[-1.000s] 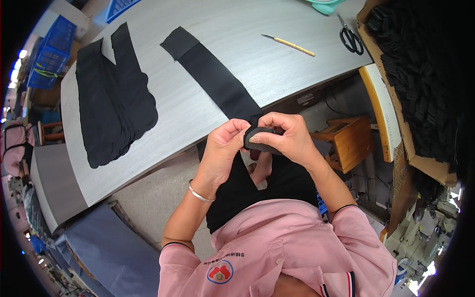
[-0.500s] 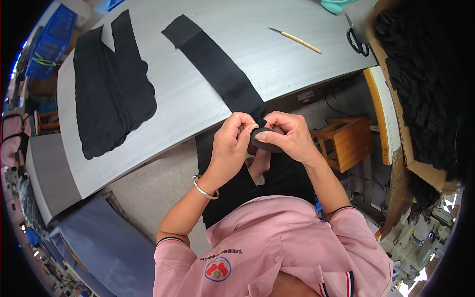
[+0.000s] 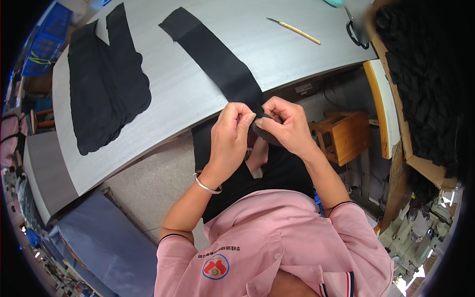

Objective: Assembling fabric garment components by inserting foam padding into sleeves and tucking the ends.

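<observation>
A long black sock (image 3: 217, 64) lies flat across the table, its banded end far off and its near end hanging over the front edge. My left hand (image 3: 228, 138) pinches that near end between thumb and fingertips. Right beside it, my right hand (image 3: 289, 127) grips the same end, with a rounded bit of black fabric bulging under the thumb. Both hands are close together just off the table edge, above my lap. What exactly lies between the fingertips is too small to make out.
A stack of black socks (image 3: 106, 89) with rounded ends lies on the left of the grey table (image 3: 163, 99). A yellow-handled pointed tool (image 3: 299, 32) and black scissors (image 3: 355, 34) lie at the far right. A carton of black pieces (image 3: 420, 94) and a wooden stool (image 3: 341, 137) stand right.
The hands stay together at the sock's end and sit slightly higher in the picture. The right hand has turned a little, so less of the rounded fabric shows. The view has shifted slightly.
</observation>
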`<state>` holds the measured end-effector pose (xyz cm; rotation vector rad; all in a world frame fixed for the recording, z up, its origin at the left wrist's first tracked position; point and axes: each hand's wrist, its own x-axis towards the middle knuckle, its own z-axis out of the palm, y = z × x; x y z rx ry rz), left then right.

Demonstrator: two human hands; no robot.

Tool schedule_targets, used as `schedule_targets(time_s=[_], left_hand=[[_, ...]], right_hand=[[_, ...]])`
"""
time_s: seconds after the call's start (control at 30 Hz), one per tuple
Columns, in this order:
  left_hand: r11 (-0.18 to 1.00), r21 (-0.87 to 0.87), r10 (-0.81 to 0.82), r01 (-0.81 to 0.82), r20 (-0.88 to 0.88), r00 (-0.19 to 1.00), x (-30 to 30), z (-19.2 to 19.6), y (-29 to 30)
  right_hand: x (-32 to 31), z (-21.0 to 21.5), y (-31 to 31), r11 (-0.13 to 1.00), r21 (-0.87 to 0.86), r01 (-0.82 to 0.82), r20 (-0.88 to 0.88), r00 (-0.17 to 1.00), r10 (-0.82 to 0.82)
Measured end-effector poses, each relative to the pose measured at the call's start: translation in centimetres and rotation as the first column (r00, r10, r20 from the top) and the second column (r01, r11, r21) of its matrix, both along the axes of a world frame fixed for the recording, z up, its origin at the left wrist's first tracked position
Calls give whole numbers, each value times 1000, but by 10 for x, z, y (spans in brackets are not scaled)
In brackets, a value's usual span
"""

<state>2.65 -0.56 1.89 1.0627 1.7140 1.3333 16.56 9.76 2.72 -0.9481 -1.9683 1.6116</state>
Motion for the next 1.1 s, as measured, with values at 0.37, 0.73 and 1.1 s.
schedule_targets(time_s=[0.37,0.73,1.1], left_hand=[[975,213,137,-63,-354,925,16,-15,13],[987,-38,-127,157,424,897,-19,-3,16],[951,299,187,-79,-354,916,28,-13,8]], right_hand=[[-5,-11,-12,963,69,262,-3,965,-262],[13,-1,0,981,-167,95,-79,991,-109],[-1,-22,-24,890,268,368,-44,928,-371]])
